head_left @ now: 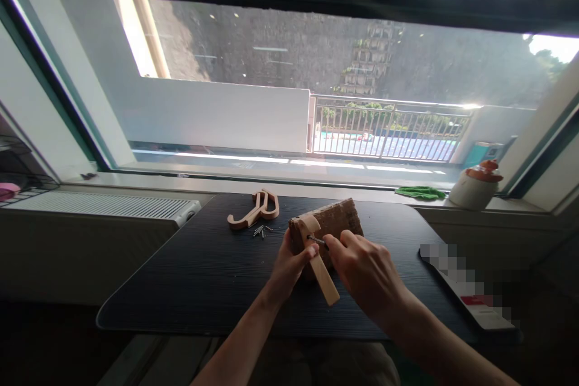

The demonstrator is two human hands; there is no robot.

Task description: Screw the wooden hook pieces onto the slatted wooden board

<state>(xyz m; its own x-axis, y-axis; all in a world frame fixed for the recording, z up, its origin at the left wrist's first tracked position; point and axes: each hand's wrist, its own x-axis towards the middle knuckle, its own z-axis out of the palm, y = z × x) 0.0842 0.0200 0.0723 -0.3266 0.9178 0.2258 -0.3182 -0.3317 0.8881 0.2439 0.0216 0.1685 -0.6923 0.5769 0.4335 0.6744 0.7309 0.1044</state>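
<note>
At the centre of the frame, your left hand [289,265] has its grip closed around the pale wooden hook [326,283] and rough block [337,217], thumb pressing, apparently to steady both. Your right hand [366,265] grasps a thin metal tool [319,242], its tip at the hook. Left of centre on the worktop [194,277], screws [261,231] lie loose beside spare hooks [256,211], probably for easy reach. At right, the white container's [474,188] contents are hidden.
</note>
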